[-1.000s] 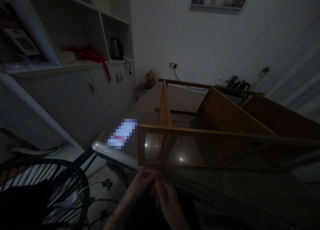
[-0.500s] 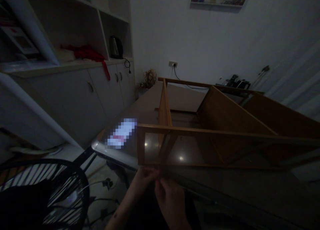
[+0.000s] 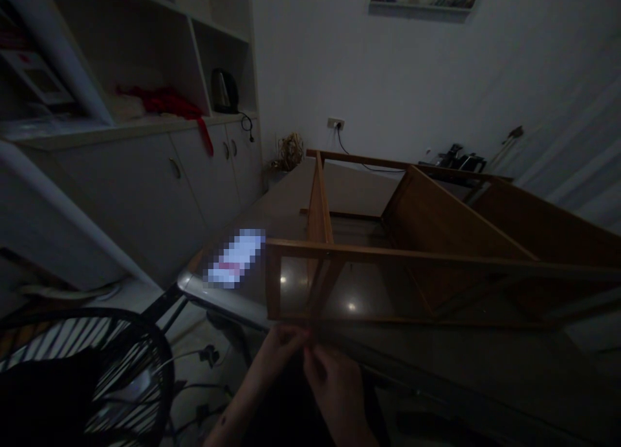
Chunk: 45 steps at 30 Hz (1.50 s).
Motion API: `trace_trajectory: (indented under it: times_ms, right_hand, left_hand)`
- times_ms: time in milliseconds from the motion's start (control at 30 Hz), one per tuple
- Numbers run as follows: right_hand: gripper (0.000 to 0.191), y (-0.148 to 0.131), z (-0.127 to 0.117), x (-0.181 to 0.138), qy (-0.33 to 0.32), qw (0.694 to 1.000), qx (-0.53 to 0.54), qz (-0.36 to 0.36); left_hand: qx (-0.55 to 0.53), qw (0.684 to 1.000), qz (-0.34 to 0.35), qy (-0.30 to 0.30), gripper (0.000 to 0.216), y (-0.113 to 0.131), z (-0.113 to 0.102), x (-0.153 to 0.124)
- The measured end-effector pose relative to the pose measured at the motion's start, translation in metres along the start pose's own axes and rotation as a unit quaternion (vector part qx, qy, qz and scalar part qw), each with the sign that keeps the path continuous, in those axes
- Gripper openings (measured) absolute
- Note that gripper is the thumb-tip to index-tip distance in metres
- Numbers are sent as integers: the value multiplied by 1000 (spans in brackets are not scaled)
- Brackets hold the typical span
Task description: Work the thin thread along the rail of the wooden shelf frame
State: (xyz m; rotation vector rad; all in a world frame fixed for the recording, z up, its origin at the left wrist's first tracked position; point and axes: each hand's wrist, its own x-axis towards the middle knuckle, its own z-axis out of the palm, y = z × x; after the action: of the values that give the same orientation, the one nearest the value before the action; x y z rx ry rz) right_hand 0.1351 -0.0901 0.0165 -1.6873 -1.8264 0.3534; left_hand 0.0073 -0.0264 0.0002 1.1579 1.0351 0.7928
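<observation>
My left hand and my right hand meet just in front of the table's near edge, fingertips pinched close together. Whatever lies between the fingers is too small and dark to make out. Right beyond them, a brown wooden shelf frame lies on its side on the glossy table. Its near lower rail is close to my fingertips; whether they touch it I cannot tell.
A lit, blurred-out phone-like screen lies on the table's left part. A black slatted chair and cables stand at lower left. White cabinets hold a kettle and red cloth. A wall socket is behind.
My right hand has shifted very slightly to the right. My left hand stays nearly in place, and the shelf frame has not moved.
</observation>
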Motion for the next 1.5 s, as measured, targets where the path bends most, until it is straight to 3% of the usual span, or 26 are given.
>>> trace_trajectory:
  times_ms: [167,333,467,533,633,733,900,1033,1200,1500]
  right_hand:
    - [21,-1,0,1,21,996,-83,-40]
    - [28,-4,-8,-2,-42,994,93,27]
    - [42,-2,-5,-5,-39,966,234,106]
    - [44,-2,-2,-4,-71,947,288,123]
    - [43,-4,2,-1,-105,935,316,122]
    - [40,-6,4,-2,-80,935,321,130]
    - [49,-5,8,-6,-60,893,391,215]
    - [45,4,13,-3,-96,876,422,211]
    - [46,9,17,0,-73,874,432,209]
    - [47,-4,10,-4,-33,890,415,185]
  left_hand:
    - [18,999,3,34,36,-3,1,3]
    - [0,1000,11,-1,37,-2,0,3]
    - [-12,999,-5,-30,41,-4,-1,2]
    - [-12,999,-13,-27,43,-6,-1,2]
    - [-20,999,-22,-16,42,-7,-2,3]
    - [-47,998,-21,-33,41,-5,-2,2]
    - [-75,996,-33,-41,41,-4,-1,0]
    - [-37,999,-15,-22,39,-1,-1,0]
    - [-10,1000,1,0,33,0,-1,3]
    - [-36,998,-3,-48,35,-1,-2,4]
